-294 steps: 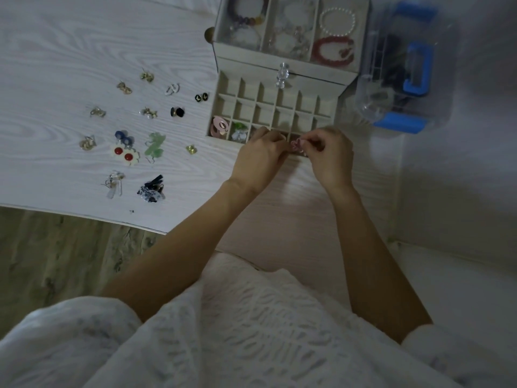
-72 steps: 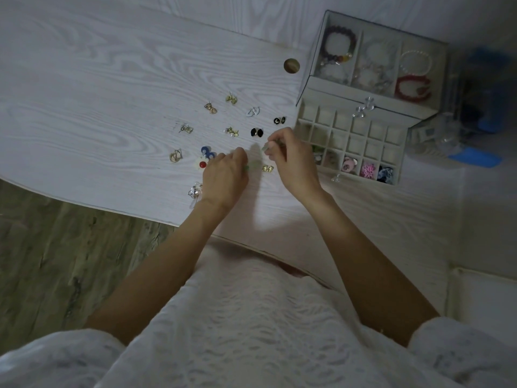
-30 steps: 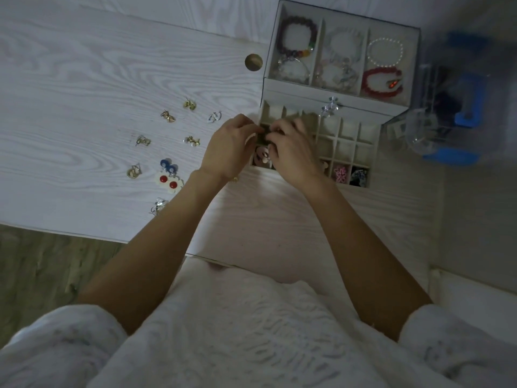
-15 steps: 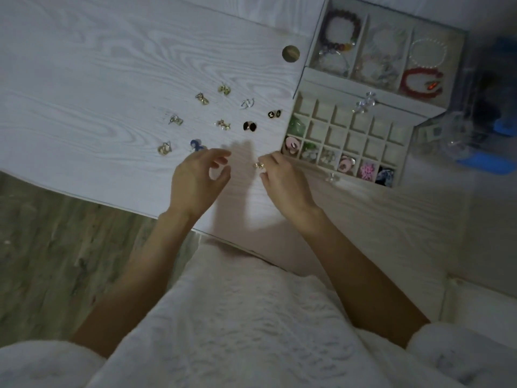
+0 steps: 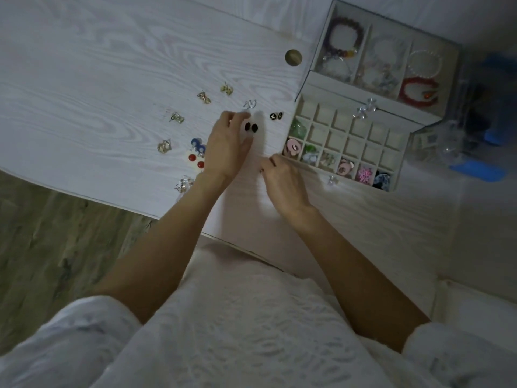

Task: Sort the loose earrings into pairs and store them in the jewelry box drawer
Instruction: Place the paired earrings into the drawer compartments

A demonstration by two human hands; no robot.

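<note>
Dark, glossy studs, the black pair (image 5: 251, 127), lie side by side on the pale wood-grain table (image 5: 98, 79), just left of the jewelry box drawer (image 5: 347, 141). My left hand (image 5: 226, 147) hovers over them with its fingers spread in a loose open pinch, thumb on the near side and forefinger on the far side, holding nothing. My right hand (image 5: 282, 177) rests near the drawer's near left corner with fingers curled together; whether it grips anything I cannot tell.

Handling, as I judge it: each stud is very light, rigid and smooth, apt to skid or flick away under a careless pinch. The better hold is across the rim of the head, lifting straight up, both pieces together if the pinch spans them. A thin post may lie under each head, so little pressure is wanted.

Appearance: two small rounded black heads, almost touching. Further loose pairs lie on the table to the left and beyond: gold bows (image 5: 204, 97), a red-dotted pair (image 5: 195, 161), a blue pair (image 5: 198, 144) and black-and-gold studs (image 5: 276, 116).

Drawer: gridded in small square cells. The near row and two left cells already hold earrings, among them a pink pair (image 5: 293, 147); most far cells appear vacant.
</note>
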